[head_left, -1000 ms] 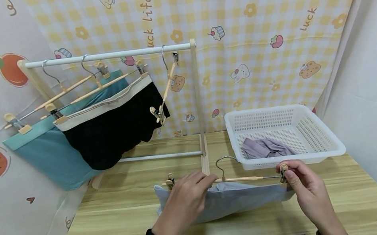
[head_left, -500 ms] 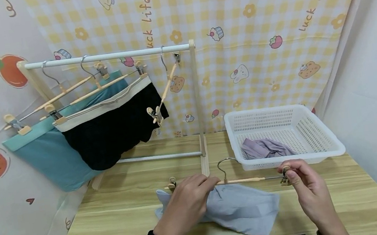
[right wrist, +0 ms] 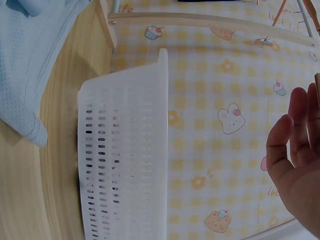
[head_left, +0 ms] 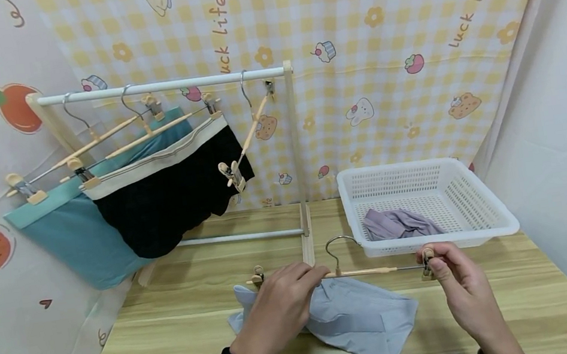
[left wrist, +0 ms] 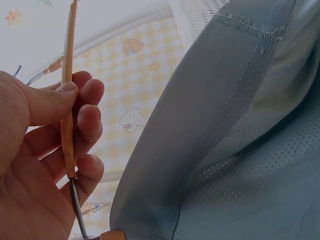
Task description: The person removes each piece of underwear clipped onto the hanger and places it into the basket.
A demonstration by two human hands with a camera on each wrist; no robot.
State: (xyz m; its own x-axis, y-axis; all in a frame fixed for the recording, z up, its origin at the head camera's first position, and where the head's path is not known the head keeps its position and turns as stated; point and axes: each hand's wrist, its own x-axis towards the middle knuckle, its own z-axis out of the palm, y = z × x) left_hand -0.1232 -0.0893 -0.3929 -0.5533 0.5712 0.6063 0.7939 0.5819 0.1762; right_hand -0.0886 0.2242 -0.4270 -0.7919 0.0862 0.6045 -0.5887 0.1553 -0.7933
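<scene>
The left hand (head_left: pixel 279 304) pinches the bar of the clip hanger (head_left: pixel 362 272), while the right hand (head_left: pixel 452 274) pinches its clip at 3 o'clock. The grey-blue shorts (head_left: pixel 358 318) lie on the table (head_left: pixel 175 337) below, seemingly clipped only at 9 o'clock; the 3 o'clock corner looks unclipped, and hanging on the rack (head_left: pixel 162 85) remains.

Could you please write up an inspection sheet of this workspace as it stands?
Surface: wooden table, pale grain.
Job's things: clip hanger held level; grey-blue garment clipped at its left end only, the rest slumped on the table.
Clutter: white basket holding a purple garment.
Hands: left hand grips the hanger bar; right hand pinches the right clip.
Cables: nothing seen.
Surroundings: small rack with teal shorts, black shorts and one bare hanger; checked backdrop.
</scene>
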